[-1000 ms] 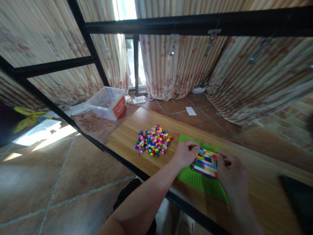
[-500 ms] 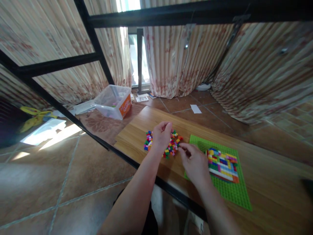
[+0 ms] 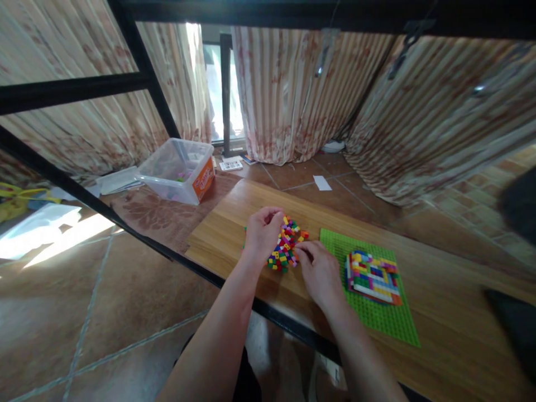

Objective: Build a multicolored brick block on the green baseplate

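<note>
A pile of small colourful toy bricks (image 3: 288,243) lies on the wooden tabletop. Over its left part is my left hand (image 3: 263,233), fingers curled in and thumb against them; whatever it may hold is hidden. At the pile's right edge my right hand (image 3: 321,274) has its thumb and index finger pinched together, with the contents too small to name. Right of that hand, a green studded baseplate (image 3: 387,326) carries a built block of multicoloured bricks (image 3: 374,277), several layers high. Neither hand touches the baseplate.
A clear plastic box (image 3: 167,173) with an orange label stands on the floor beyond the table's left end. Black metal bars (image 3: 75,86) cross above and along the near table edge. A dark object (image 3: 513,324) lies at the table's right. Striped curtains (image 3: 285,100) hang behind.
The camera view has shifted, moving the scene slightly left. My left hand has drawn left over the pile, uncovering more bricks. My right hand has edged left, closer to the bricks.
</note>
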`<state>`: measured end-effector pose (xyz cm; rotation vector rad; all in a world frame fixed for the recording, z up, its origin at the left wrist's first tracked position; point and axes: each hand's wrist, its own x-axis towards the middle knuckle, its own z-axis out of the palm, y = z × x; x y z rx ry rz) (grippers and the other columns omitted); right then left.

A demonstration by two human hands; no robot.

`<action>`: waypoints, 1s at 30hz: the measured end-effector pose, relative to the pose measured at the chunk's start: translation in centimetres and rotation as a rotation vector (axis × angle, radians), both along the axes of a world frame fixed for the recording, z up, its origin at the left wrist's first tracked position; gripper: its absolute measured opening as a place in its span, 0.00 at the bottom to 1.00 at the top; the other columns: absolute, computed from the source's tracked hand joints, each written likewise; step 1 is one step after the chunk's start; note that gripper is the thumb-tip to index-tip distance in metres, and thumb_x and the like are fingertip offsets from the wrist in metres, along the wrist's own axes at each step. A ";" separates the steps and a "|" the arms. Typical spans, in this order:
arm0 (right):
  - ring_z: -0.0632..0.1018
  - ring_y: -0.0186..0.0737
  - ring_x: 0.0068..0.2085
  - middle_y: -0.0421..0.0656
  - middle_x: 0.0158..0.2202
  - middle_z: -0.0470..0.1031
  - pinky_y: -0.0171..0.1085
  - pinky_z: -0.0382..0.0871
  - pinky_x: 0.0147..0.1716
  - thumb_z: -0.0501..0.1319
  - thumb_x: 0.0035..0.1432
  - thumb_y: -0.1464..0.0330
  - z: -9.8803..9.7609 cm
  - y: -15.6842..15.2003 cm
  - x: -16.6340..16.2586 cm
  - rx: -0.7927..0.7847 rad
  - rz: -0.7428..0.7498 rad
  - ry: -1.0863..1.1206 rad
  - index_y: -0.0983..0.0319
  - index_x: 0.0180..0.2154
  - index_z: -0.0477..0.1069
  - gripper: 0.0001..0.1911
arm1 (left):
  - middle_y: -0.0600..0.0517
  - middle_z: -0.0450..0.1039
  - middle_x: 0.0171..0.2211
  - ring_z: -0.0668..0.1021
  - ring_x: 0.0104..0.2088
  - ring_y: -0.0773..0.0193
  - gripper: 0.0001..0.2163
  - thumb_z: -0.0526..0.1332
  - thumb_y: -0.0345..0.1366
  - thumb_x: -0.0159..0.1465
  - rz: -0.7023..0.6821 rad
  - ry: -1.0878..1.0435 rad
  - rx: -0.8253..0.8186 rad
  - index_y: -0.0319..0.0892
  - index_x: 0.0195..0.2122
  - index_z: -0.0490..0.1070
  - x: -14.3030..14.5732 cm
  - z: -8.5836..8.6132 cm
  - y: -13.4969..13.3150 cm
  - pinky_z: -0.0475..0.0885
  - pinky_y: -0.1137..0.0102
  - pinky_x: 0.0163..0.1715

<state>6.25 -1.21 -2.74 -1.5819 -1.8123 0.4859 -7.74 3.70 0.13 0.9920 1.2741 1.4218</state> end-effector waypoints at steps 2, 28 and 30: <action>0.78 0.42 0.38 0.46 0.37 0.78 0.40 0.68 0.40 0.54 0.63 0.62 1.3 -0.1 1.3 0.055 -0.026 0.047 0.60 0.37 0.77 0.15 | 0.56 0.72 0.22 0.71 0.23 0.71 0.05 0.61 0.33 0.58 -0.011 0.026 0.016 0.39 0.32 0.76 0.2 -0.2 0.0 0.66 0.75 0.27; 0.81 0.46 0.34 0.46 0.32 0.83 0.43 0.70 0.36 0.60 0.51 0.59 2.2 -1.1 11.2 -0.097 -0.384 -0.050 0.59 0.33 0.80 0.14 | 0.46 0.78 0.44 0.78 0.37 0.60 0.20 0.57 0.32 0.61 -0.682 0.512 0.102 0.39 0.54 0.72 10.1 -2.3 -5.0 0.74 0.65 0.41; 0.82 0.47 0.34 0.47 0.32 0.83 0.43 0.71 0.37 0.61 0.50 0.58 2.1 -1.1 11.3 -0.085 -0.400 -0.020 0.60 0.34 0.79 0.14 | 0.44 0.77 0.46 0.78 0.40 0.58 0.20 0.58 0.32 0.61 -0.662 0.548 0.094 0.38 0.55 0.71 10.3 -2.2 -5.1 0.75 0.63 0.43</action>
